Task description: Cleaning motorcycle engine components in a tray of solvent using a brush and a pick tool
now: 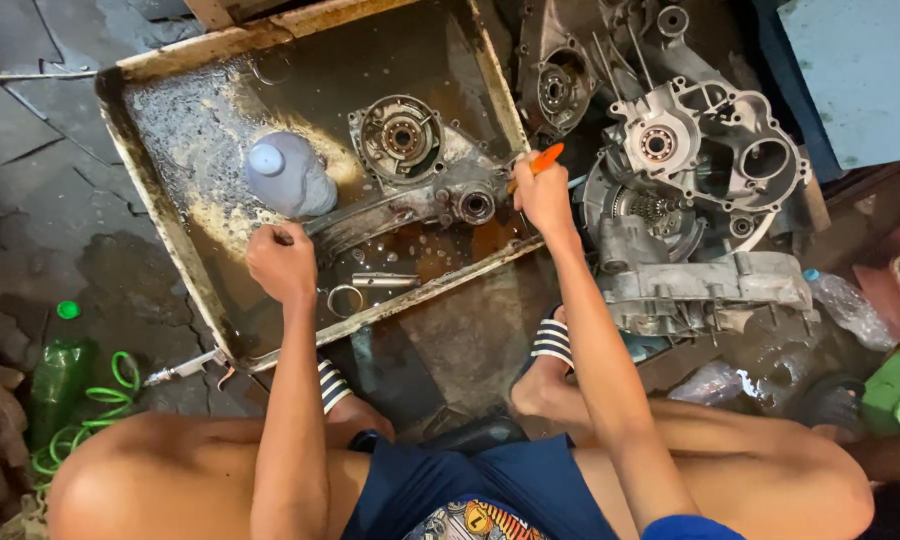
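The fingers of the left hand [282, 262] are curled shut around the long end of a grimy engine casing half [410, 180], pinning it in the metal wash tray [160, 205]. The right hand [542, 195] grips a brush with an orange handle [546, 158], fingers clamped on it, at the casing's three-o'clock end beside a small bearing bore.

The casing lies near the tray's centre in shallow brown liquid, its round bearing seat toward twelve o'clock. A pale plastic bottle [288, 175] stands in the tray at its nine o'clock. A metal ring [345, 298] and a short pin [385, 281] lie at six o'clock.

Outside the tray, at three o'clock, more engine cases [705, 190] are stacked on the floor; a green bottle [58, 375] and a coiled green hose [95, 405] sit at eight o'clock.

This looks like mid-scrub. The next move probably calls for a steady left-hand hold while the brush works the bore.
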